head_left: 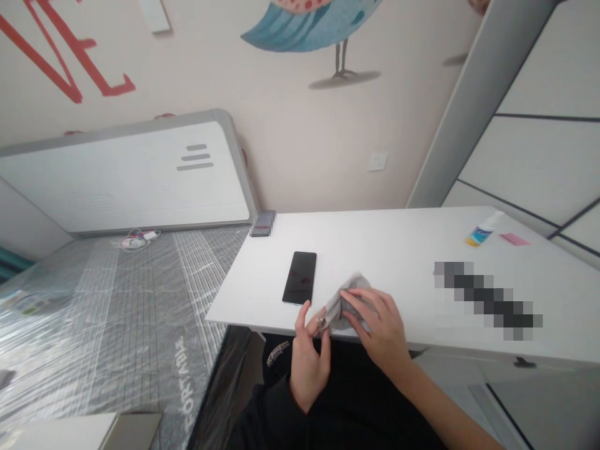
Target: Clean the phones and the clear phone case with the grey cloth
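Note:
Over the table's front edge, my right hand (382,328) pinches a crumpled light grey cloth (360,284) between thumb and fingers. My left hand (310,359) meets it from the left, its thumb and a finger closed around a small shiny metallic thing (321,322) at the cloth's lower left edge. Whether that small thing is a ring or another piece of jewellery, I cannot tell. One finger of the left hand points up, apart from the cloth. Just beyond the left hand, a black smartphone (300,278) lies flat with its screen dark.
The white table (375,240) stands against the wall. A spray bottle (484,229) lies near a pink slip (514,239) at the far right. A blurred dark object (487,297) lies on the right, and a small blurred stack (263,223) at the back left corner. A plastic-covered mattress (140,312) is left.

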`<state>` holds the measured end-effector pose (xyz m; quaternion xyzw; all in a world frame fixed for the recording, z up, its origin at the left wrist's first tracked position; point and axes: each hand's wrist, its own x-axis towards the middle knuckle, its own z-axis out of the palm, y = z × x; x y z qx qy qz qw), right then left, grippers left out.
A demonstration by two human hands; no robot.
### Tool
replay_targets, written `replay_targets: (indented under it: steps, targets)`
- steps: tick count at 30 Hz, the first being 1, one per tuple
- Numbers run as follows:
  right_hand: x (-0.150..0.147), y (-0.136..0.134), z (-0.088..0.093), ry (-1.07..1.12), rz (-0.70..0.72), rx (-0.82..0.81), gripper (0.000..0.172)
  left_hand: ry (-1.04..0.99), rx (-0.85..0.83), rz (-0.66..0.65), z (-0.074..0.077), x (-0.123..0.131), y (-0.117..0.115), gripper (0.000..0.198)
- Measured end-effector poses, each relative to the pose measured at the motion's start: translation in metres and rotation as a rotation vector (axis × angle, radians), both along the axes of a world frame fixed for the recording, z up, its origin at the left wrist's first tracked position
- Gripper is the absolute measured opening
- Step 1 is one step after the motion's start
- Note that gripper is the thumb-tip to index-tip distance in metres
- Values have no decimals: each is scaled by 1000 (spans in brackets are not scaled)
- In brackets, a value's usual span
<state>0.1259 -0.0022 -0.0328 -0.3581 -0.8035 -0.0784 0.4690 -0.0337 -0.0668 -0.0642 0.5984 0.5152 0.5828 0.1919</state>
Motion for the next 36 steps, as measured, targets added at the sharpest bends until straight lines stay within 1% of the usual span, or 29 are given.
replay_targets:
  steps: [2,5,9,11,12,13,15,17,18,21,22,23,24,26,28,30,33,36]
  targets:
    - [0,0,2,-42,6,-12,31,19,-43,12,0,-3,-1,52]
    - [-1,-1,6,-82,28,-34,32,65,-21,28,4,-5,-2,43]
    - [-3,5,12,-120,154,-86,34,183,-11,46,9,-6,-1,24]
    - [-2,12,16,-121,212,-109,34,268,8,82,10,-6,0,20]
    - [-1,15,19,-122,220,-118,34,302,22,102,9,-6,0,19]
    - [-1,18,21,-128,211,-128,34,328,34,118,8,-6,1,18]
    - [-4,18,26,-136,145,-147,35,353,44,131,7,-7,3,16]
    - [-13,12,30,-142,88,-160,36,379,40,140,7,-8,5,12]
    - [-19,7,31,-149,98,-164,36,393,37,144,7,-9,5,10]
    - [-30,0,31,-203,247,-153,37,437,37,144,10,-11,4,14]
    - [-29,4,31,-234,284,-147,38,449,38,140,11,-11,4,16]
    - [-25,10,31,-263,289,-143,40,460,38,133,13,-12,4,17]
    - [-20,18,30,-291,266,-142,43,468,38,125,14,-11,4,17]
    - [-6,33,30,-294,172,-147,49,473,46,118,16,-10,4,16]
    - [1,38,31,-277,104,-142,51,470,68,120,16,-8,6,17]
    - [-2,28,30,-279,93,-133,51,464,105,120,15,-7,8,22]
    - [-14,7,29,-277,117,-92,53,459,164,107,14,-9,5,24]
    - [-15,4,31,-262,170,5,60,447,190,107,17,-14,-5,22]
